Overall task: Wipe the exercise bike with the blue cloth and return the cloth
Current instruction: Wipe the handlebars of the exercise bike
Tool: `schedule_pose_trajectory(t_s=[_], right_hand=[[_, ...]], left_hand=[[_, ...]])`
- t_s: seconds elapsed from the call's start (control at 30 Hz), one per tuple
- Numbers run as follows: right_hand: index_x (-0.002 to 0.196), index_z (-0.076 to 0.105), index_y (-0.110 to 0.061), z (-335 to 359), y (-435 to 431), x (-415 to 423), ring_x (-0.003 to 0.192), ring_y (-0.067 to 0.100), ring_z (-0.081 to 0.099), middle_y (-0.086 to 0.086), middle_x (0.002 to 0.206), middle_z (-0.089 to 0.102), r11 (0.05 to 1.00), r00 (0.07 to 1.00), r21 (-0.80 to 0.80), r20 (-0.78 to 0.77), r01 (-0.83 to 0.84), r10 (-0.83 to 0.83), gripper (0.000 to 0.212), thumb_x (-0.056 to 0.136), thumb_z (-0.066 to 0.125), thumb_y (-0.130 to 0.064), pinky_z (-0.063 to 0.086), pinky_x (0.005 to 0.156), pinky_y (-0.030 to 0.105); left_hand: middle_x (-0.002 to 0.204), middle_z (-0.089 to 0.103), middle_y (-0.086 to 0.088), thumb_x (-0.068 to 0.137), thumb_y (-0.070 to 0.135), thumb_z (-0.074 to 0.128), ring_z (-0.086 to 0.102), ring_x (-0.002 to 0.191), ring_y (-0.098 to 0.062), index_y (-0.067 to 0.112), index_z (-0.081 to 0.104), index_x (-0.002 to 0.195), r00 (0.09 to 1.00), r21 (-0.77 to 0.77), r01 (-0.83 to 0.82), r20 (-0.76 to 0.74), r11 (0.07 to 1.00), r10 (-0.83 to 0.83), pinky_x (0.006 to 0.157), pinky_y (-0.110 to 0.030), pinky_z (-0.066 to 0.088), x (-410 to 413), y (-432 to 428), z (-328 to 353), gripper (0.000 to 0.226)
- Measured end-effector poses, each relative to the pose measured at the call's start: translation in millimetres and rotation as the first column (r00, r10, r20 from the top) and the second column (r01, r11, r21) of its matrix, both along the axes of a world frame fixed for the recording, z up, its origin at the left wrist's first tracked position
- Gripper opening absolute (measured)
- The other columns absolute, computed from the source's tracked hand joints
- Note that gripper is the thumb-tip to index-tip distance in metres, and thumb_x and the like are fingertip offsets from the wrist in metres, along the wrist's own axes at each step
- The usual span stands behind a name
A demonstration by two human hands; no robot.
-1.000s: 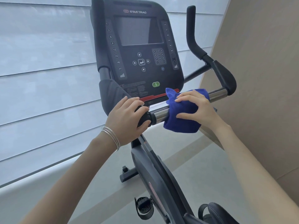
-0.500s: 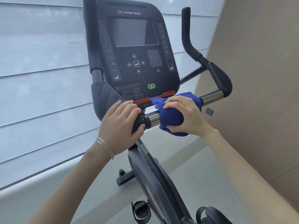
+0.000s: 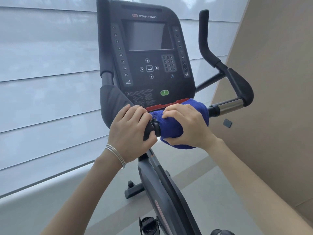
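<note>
A black exercise bike (image 3: 162, 190) stands in front of me, its console (image 3: 149, 53) facing me. The blue cloth (image 3: 171, 128) is wrapped around the horizontal handlebar just below the console. My right hand (image 3: 188, 124) grips the cloth around the bar. My left hand (image 3: 130, 131) holds the black handlebar grip right beside it, nearly touching the right hand. The chrome section of the bar (image 3: 228, 106) shows to the right of the cloth.
White window blinds (image 3: 47, 82) fill the left and back. A tan wall panel (image 3: 274, 99) runs close along the right side. The bike's front foot (image 3: 133, 190) and a pedal (image 3: 149, 224) sit low on the grey floor.
My right hand has slid the cloth leftward along the bar, from the chrome section to right against my left hand. The left hand has kept its grip.
</note>
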State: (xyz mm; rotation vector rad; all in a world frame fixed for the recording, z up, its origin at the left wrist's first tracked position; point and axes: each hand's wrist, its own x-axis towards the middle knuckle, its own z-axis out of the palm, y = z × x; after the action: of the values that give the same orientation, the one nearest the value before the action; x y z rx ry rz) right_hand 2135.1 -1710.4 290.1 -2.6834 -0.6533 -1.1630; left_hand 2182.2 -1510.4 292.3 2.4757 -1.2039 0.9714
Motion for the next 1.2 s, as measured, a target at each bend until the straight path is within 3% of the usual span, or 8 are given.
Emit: schedule_pose_trajectory(t_s=[0.1, 0.2, 0.43, 0.6, 0.7, 0.83, 1.03, 1.2], right_hand=[[0.1, 0.055, -0.018, -25.3, -1.9, -0.1, 0.095, 0.024, 0.062, 0.01, 0.1, 0.068, 0.998, 0.973, 0.042, 0.224, 0.046, -0.054, 0.044, 0.063, 0.076, -0.031, 0.047, 0.082, 0.039], [0.101, 0.053, -0.02, -32.9, -5.8, -2.0, 0.102, 0.019, 0.057, 0.009, 0.101, 0.068, 0.996, 0.964, 0.07, 0.253, 0.059, -0.075, 0.048, 0.061, 0.079, -0.027, 0.045, 0.084, 0.037], [0.105, 0.059, -0.027, 19.2, -33.7, -1.3, 0.096, 0.002, 0.055, -0.016, 0.107, 0.06, 0.996, 0.943, 0.092, -0.331, 0.011, 0.02, 0.052, 0.059, 0.078, -0.038, 0.044, 0.087, 0.03], [0.096, 0.068, -0.008, -9.1, -23.7, -8.9, 0.095, 0.021, 0.063, 0.004, 0.104, 0.068, 0.994, 0.997, 0.078, 0.009, 0.08, -0.081, 0.053, 0.057, 0.084, -0.038, 0.046, 0.087, 0.039], [0.103, 0.064, -0.021, 11.8, -38.1, -6.5, 0.098, 0.005, 0.059, -0.01, 0.106, 0.066, 0.985, 0.961, 0.171, -0.276, 0.036, 0.013, 0.052, 0.056, 0.085, -0.03, 0.044, 0.089, 0.027], [0.107, 0.056, -0.042, 41.6, -66.7, -5.2, 0.1, -0.007, 0.055, -0.03, 0.106, 0.06, 0.966, 0.751, 0.193, -0.66, 0.172, -0.002, 0.053, 0.062, 0.083, -0.031, 0.039, 0.08, 0.004], [0.115, 0.058, -0.03, 23.2, -72.5, -17.0, 0.098, 0.007, 0.054, -0.012, 0.109, 0.064, 0.956, 0.868, 0.148, -0.472, 0.253, -0.157, 0.058, 0.062, 0.083, -0.036, 0.044, 0.092, 0.032], [0.113, 0.061, -0.025, 13.1, -57.1, -14.7, 0.102, 0.012, 0.057, -0.008, 0.111, 0.066, 0.966, 0.921, 0.145, -0.361, 0.212, -0.148, 0.056, 0.062, 0.083, -0.036, 0.044, 0.095, 0.038]], left_hand=[[0.095, 0.066, -0.002, 0.077, 0.035, 0.043, 0.061, 0.103, -0.025, 0.012, 0.062, 0.089, 1.0, -0.021, -0.008, 0.014, 1.0, 0.008, 0.104, -0.037, 0.037, 1.0, -0.3, -2.7, 0.032], [0.096, 0.066, -0.002, 0.077, 0.036, 0.043, 0.061, 0.105, -0.025, 0.013, 0.062, 0.09, 1.0, -0.026, -0.008, 0.021, 1.0, 0.009, 0.104, -0.037, 0.036, 1.2, -1.0, -3.5, 0.032], [0.096, 0.067, -0.003, 0.078, 0.038, 0.04, 0.062, 0.102, -0.025, 0.013, 0.062, 0.09, 1.0, 0.003, -0.015, 0.006, 1.0, 0.015, 0.102, -0.039, 0.041, -1.6, -0.3, -0.9, 0.035], [0.096, 0.067, -0.002, 0.079, 0.037, 0.042, 0.061, 0.102, -0.025, 0.013, 0.063, 0.09, 1.0, -0.011, -0.001, 0.02, 1.0, 0.001, 0.102, -0.038, 0.041, 1.0, 0.5, -2.7, 0.034], [0.097, 0.067, -0.002, 0.079, 0.037, 0.041, 0.061, 0.102, -0.024, 0.013, 0.063, 0.09, 1.0, -0.003, 0.002, 0.019, 1.0, -0.002, 0.102, -0.038, 0.04, 1.0, 1.3, -1.5, 0.034], [0.098, 0.067, -0.002, 0.081, 0.038, 0.04, 0.061, 0.102, -0.024, 0.013, 0.063, 0.091, 1.0, 0.013, 0.01, 0.009, 1.0, -0.01, 0.103, -0.038, 0.04, -0.3, 2.5, -0.6, 0.036], [0.096, 0.068, -0.002, 0.079, 0.039, 0.039, 0.062, 0.099, -0.025, 0.014, 0.063, 0.089, 1.0, -0.002, -0.004, 0.004, 1.0, 0.004, 0.102, -0.038, 0.042, 0.4, 0.6, -1.2, 0.036], [0.093, 0.067, -0.002, 0.077, 0.039, 0.043, 0.061, 0.095, -0.024, 0.015, 0.063, 0.086, 1.0, -0.022, -0.018, -0.002, 1.0, 0.018, 0.099, -0.036, 0.043, 1.2, -1.8, -2.2, 0.033]])
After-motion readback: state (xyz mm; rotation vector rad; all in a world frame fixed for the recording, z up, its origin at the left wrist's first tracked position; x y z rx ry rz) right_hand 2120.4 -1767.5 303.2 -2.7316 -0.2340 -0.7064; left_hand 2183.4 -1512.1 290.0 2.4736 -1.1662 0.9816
